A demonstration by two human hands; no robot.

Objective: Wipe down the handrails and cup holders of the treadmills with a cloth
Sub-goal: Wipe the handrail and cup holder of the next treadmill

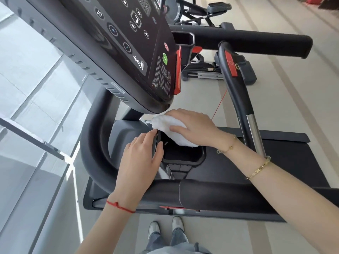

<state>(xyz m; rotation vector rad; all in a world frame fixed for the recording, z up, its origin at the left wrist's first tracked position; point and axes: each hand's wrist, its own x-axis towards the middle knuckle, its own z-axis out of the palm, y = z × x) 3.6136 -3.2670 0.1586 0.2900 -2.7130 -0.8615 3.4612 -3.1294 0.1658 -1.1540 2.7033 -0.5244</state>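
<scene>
A black treadmill fills the head view, seen from its side. My right hand (194,127) grips a white cloth (168,123) and presses it onto the far rim of the near cup holder (183,156), a dark rectangular pocket. My left hand (141,154) rests with straight fingers on the left rim of that same cup holder. A padded black handrail (220,195) runs along just below it. The console (132,44) with its buttons hangs above the cloth. A second cup holder (183,39) sits past the console, beside the far handrail (256,41).
A curved black upright (95,143) wraps around the left of the cup holder. A centre grip bar with a red stop tab (231,65) and a thin red cord stands to the right. Other gym machines (201,13) are beyond. My shoes (165,230) are on pale striped floor. Glass panels line the left.
</scene>
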